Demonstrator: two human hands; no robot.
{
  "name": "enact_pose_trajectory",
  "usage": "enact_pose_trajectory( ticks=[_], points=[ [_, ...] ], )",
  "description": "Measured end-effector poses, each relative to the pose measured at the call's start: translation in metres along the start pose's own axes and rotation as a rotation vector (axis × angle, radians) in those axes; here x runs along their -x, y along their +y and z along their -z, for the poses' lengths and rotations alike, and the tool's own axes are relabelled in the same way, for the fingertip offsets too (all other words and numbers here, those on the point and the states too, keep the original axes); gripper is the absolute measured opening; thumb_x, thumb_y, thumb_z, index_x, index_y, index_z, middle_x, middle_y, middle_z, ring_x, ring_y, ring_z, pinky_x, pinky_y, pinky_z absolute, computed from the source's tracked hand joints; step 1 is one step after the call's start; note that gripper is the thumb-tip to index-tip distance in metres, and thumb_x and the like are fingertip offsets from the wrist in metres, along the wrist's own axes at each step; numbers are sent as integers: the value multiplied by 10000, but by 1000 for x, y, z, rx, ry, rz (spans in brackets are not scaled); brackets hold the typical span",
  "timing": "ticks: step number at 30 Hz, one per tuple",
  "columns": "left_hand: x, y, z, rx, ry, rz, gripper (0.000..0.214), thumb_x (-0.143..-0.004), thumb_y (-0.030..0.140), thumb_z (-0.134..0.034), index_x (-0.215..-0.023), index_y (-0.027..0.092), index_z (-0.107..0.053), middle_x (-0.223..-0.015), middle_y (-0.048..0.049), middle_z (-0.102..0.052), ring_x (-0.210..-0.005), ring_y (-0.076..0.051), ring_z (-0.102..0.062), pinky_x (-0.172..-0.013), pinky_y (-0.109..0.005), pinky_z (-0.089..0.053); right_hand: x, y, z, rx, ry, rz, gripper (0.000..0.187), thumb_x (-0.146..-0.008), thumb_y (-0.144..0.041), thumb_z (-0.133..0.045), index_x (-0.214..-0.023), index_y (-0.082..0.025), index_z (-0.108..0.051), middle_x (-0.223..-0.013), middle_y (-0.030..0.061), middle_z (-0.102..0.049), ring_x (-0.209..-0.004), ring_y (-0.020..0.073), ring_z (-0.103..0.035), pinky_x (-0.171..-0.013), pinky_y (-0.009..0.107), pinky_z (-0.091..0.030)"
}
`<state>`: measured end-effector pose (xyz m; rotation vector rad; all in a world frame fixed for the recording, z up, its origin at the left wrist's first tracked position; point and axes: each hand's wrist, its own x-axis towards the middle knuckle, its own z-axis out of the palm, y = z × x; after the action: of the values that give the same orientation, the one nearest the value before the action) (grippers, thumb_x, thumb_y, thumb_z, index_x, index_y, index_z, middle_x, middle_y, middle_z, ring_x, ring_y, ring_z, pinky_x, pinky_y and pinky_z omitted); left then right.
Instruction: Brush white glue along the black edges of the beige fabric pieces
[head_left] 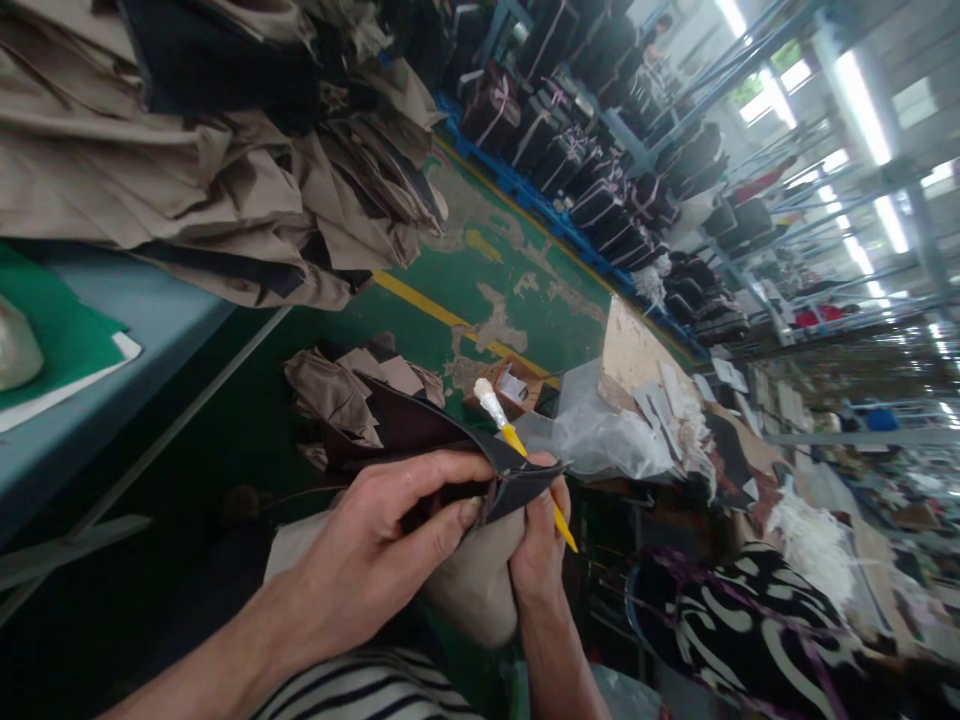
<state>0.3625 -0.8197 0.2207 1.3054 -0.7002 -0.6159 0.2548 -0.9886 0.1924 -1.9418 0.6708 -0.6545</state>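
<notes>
My left hand (397, 525) pinches the edge of a dark fabric piece (431, 428) between thumb and fingers, in front of my body. On the other side, my right hand (541, 545) is closed on the folded corner of the same piece. A brush (513, 437) with a yellow handle and whitish, caked bristles is also held in my right hand, its bristles pointing up and away. The handle passes behind the dark corner, so its middle is hidden. Beige fabric (480, 590) bulges below the corner, between my hands; whether it joins the dark piece I cannot tell.
Beige and dark fabric pieces (225, 190) are heaped at the upper left, by a blue-grey table (180, 300). A cardboard box (525, 385) and clear plastic sheeting (600, 430) lie beyond my hands. Tied dark bundles (562, 150) stand on a blue pallet (517, 185).
</notes>
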Motion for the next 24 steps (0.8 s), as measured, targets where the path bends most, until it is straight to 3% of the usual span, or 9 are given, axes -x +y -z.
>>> enact_pose_trajectory(
  ticks=[3, 5, 7, 9, 11, 13, 16, 19, 24],
  points=[
    [1, 3, -1, -61, -27, -70, 382, -1110, 269, -485, -1401, 331, -723, -1237, -30, -807, -1087, -179, -745, -1017, -266, -565, -5, -3, -1, 16, -12, 56, 406, -1045, -525, -567, -807, -221, -692, -731, -26, -670, -680, 149, -624, -652, 254, -499],
    [4, 2, -1, -120, -5, -114, 345, -1086, 309, -563, -1395, 325, -715, -1289, -36, -787, -1181, -204, -722, -1091, -299, -537, -8, -8, -2, 41, -29, 137, 381, -1053, -474, -562, -788, -220, -665, -693, -33, -646, -636, 141, -612, -618, 247, -493],
    [5, 0, -1, -195, 56, -145, 289, -1020, 290, -682, -1304, 284, -741, -1260, -48, -778, -1182, -218, -710, -1067, -296, -543, -10, -10, -4, 88, -36, 226, 342, -1058, -430, -554, -806, -222, -654, -687, -32, -644, -609, 138, -610, -590, 244, -489],
    [2, -2, 0, -217, 89, -135, 148, -1005, 227, -680, -1125, 232, -767, -1120, -53, -774, -1057, -203, -713, -944, -272, -573, -11, -9, -6, 144, -55, 313, 283, -1060, -380, -548, -849, -227, -657, -694, -30, -655, -590, 139, -616, -565, 244, -485],
    [-2, -3, 5, -150, 65, -85, 186, -1033, 178, -584, -988, 200, -763, -972, -42, -744, -895, -171, -681, -808, -247, -564, -12, -8, -8, 195, -92, 400, 203, -1048, -318, -561, -890, -236, -659, -704, -32, -671, -574, 136, -628, -550, 241, -483],
    [-5, -2, 14, -53, 2, -4, 227, -1026, 181, -552, -970, 179, -772, -906, -35, -720, -828, -161, -646, -745, -240, -543, -15, -10, -9, 229, -157, 489, 121, -1029, -263, -577, -945, -245, -661, -740, -30, -709, -595, 135, -669, -569, 234, -507],
    [-4, 0, 34, 97, -92, 172, 219, -985, 237, -591, -1001, 158, -795, -894, -40, -730, -835, -183, -646, -744, -260, -548, -21, -14, -13, 226, -255, 599, 69, -1008, -227, -591, -1016, -253, -654, -798, -24, -756, -645, 136, -725, -618, 224, -554],
    [3, 3, 51, 243, -126, 326, 210, -912, 307, -668, -967, 166, -814, -886, -45, -756, -843, -211, -662, -748, -286, -564, -27, -19, -18, 206, -269, 675, 96, -972, -220, -629, -1061, -250, -649, -838, -8, -781, -690, 155, -760, -660, 242, -597],
    [16, 9, 59, 285, -181, 440, 242, -829, 286, -764, -1042, 194, -833, -845, -24, -759, -808, -206, -674, -748, -294, -583, -29, -21, -29, 184, -269, 711, 120, -948, -168, -613, -1035, -246, -640, -806, -11, -775, -661, 154, -757, -628, 247, -604]
  ],
)
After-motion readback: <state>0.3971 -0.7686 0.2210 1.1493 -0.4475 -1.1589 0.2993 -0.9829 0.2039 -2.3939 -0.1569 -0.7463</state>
